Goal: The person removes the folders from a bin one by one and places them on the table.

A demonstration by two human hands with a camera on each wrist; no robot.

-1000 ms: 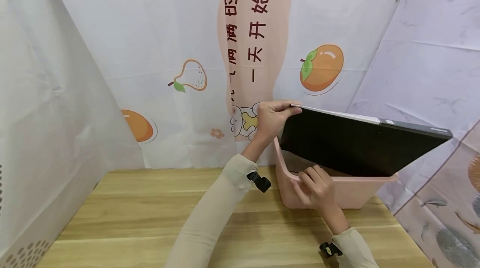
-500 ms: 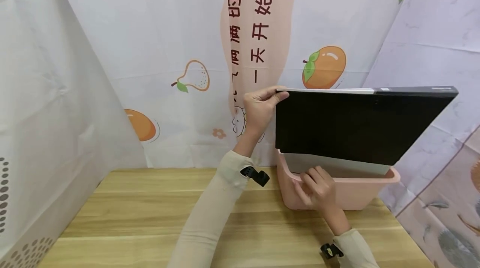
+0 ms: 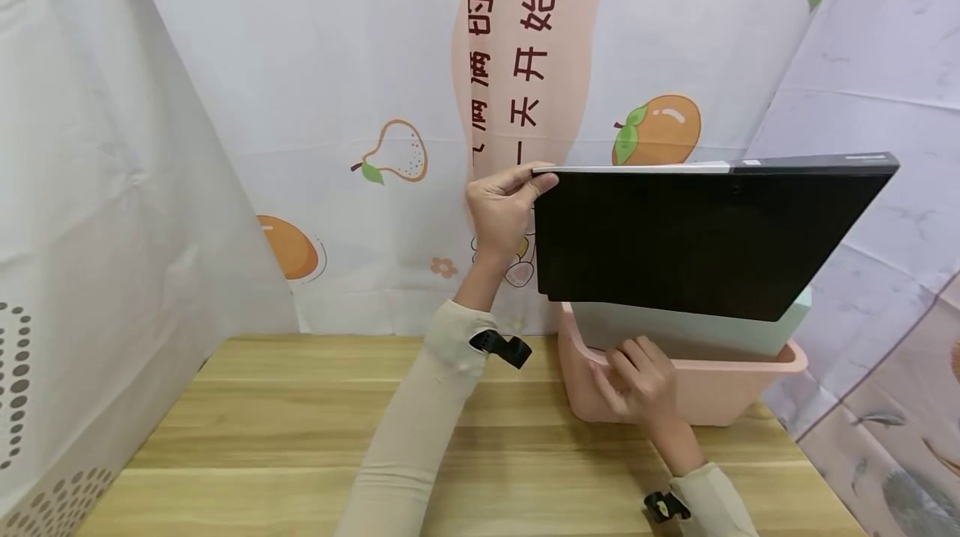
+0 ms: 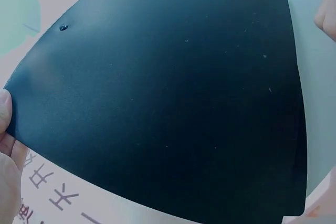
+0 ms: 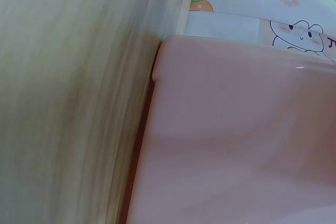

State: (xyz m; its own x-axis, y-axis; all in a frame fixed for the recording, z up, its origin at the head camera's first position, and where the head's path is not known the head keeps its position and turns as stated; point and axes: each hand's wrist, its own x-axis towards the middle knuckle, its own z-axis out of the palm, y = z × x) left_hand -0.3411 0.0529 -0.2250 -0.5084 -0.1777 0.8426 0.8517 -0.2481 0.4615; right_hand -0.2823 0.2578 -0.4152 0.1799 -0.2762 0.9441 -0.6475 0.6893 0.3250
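Note:
High over the pink bin (image 3: 712, 395), my left hand (image 3: 498, 208) pinches the upper left corner of a black file folder (image 3: 675, 237), thumb on the near face. The folder hangs tilted, its pale edge and dark spine along the top. The left wrist view shows its broad black cover (image 4: 173, 93) with two small rivets near one edge. My right hand (image 3: 643, 378) grips the bin's front rim with curled fingers. Inside the bin stands a pale green flat thing (image 3: 675, 333), partly hidden behind the folder. Pink bin wall (image 5: 226, 129) fills much of the right wrist view.
The bin stands at the back right of a wooden table (image 3: 300, 429). A printed cloth (image 3: 337, 62) with fruit and lettering hangs close behind it. More cloth hangs at the right, and a white sheet with grey dots (image 3: 75, 270) at the left.
My left hand has risen and moved left, lifting the black file folder up out of the bin. More of the pale green thing now shows. The right hand keeps its grip on the rim.

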